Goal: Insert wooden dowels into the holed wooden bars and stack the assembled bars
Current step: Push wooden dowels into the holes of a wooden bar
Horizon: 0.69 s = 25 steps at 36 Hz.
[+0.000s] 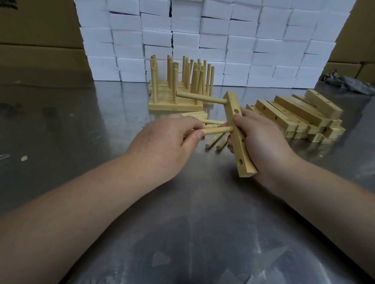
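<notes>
- Shiny metal table point(189, 207) under everything, scuffed and full of glare.
- Behind it a wall of white foam blocks point(209, 34), with brown cardboard boxes point(36, 25) on both sides. There's dark print on the top-left box, but it's cut off by the frame edge and I can't read it.
- Pile of holed bars point(292, 117) lying crisscross on the right, near my right hand point(262, 141).
- Stack of assembled bars point(175, 104) at the back centre, dowels standing upright. They hide the rear rows, so no count from me.
- Crumpled grey rag point(348, 83) far right by the boxes.
- My right hand is wrapped round a bar point(237, 133) held off the table, tilted, with one fitted dowel point(199, 98) sticking out left from its far end.
- My left hand point(167, 138) pinches a dowel point(217, 130), tip right at the bar's face. My thumb blocks the hole, so I can't tell if it's in.
- Loose dowels point(214, 142) on the table between my hands, partly hidden under them.
- Tiny wood chip point(24, 158) way off left.
</notes>
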### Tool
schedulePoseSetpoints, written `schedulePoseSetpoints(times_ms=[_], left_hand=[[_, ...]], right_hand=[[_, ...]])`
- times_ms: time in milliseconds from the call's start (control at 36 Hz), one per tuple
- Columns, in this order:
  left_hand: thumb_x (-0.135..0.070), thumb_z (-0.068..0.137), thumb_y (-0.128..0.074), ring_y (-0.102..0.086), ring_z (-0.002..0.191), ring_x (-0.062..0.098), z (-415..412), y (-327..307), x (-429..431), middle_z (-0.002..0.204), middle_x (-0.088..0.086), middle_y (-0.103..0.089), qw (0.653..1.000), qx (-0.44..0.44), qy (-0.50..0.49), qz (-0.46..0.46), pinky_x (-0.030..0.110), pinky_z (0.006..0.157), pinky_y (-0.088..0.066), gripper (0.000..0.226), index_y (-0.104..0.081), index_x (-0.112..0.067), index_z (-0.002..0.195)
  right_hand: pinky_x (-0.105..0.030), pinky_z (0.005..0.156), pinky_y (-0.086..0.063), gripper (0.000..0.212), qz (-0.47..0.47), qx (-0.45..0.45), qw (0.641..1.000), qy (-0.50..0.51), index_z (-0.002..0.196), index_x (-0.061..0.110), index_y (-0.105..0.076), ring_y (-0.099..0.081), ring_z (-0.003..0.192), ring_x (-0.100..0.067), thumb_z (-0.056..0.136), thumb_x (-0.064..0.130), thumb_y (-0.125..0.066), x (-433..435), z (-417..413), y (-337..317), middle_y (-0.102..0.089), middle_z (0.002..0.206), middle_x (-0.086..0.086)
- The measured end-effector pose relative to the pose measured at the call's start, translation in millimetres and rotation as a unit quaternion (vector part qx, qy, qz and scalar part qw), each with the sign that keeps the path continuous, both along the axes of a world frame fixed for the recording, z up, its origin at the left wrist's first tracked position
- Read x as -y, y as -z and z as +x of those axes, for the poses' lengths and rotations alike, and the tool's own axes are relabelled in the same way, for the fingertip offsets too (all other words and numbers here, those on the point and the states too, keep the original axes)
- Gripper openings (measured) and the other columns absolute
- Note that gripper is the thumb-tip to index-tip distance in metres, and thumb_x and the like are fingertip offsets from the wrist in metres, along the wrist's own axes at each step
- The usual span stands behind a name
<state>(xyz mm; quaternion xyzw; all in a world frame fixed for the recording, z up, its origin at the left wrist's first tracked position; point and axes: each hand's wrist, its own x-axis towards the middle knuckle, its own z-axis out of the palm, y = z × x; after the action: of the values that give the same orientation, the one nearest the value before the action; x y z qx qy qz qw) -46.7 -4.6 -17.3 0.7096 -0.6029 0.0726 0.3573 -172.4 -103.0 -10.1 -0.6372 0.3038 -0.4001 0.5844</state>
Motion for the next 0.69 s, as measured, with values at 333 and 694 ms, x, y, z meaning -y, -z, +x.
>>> schedulePoseSetpoints(times_ms=[333, 694], left_hand=[[-0.03, 0.09, -0.051, -0.049, 0.083, 0.0, -1, 0, 0, 0.085, -0.014, -0.055, 0.999, -0.031, 0.02, -0.014, 0.019, 0.071, -0.04, 0.022, -0.066, -0.028, 0.106], [-0.028, 0.089, -0.056, -0.053, 0.083, 0.007, -1, 1, 0, 0.084, -0.003, -0.065, 0.992, -0.111, 0.054, -0.003, 0.026, 0.079, -0.046, 0.02, -0.055, -0.047, 0.082]], right_hand=[[-0.016, 0.044, -0.039, 0.031, -0.012, 0.024, 0.998, -0.055, 0.079, 0.029, -0.061, -0.05, 0.045, -0.002, 0.097, 0.014, -0.04, -11, -3, -2, -0.056, 0.053, 0.008], [-0.025, 0.047, -0.033, 0.03, -0.041, 0.001, 0.998, -0.054, 0.086, 0.024, -0.062, -0.043, 0.049, -0.014, 0.1, 0.018, -0.035, -13, -4, 1, -0.056, 0.072, -0.014]])
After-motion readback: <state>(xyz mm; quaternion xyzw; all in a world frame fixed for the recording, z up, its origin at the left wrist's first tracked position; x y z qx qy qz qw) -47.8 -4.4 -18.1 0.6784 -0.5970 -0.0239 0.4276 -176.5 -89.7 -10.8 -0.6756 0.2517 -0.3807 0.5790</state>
